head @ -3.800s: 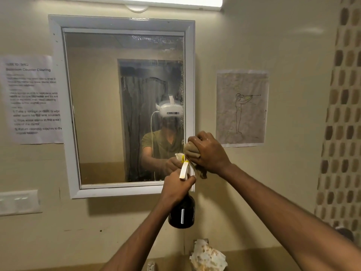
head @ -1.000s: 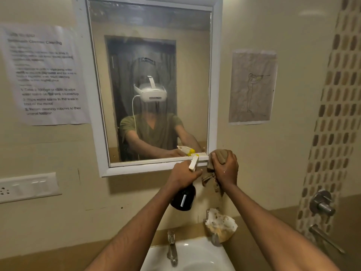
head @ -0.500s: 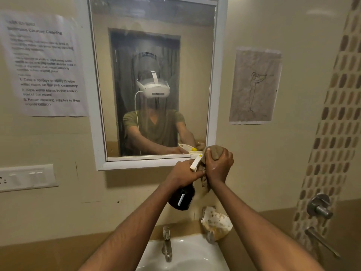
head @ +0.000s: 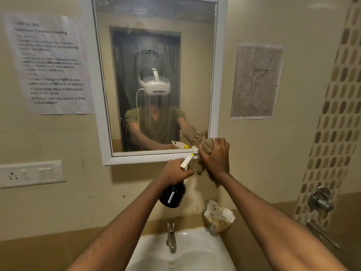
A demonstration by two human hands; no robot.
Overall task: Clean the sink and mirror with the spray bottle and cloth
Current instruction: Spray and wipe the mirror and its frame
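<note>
Beige bathroom wall, white-framed mirror. Wiping its lower right corner: right hand clenching bunched tan cloth; left hand gripping dark spray bottle. Next, probably white sink below.

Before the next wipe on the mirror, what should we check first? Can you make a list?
1. Cloth held tight in the right hand: ok.
2. Spray bottle held in the left hand: ok.
3. Cloth up at the mirror frame's lower right corner: ok.
4. Mirror glass clean: not ok, hazy streaks show.
5. Nozzle aimed at the glass: cannot tell.
6. Sink wiped: cannot tell.
</note>
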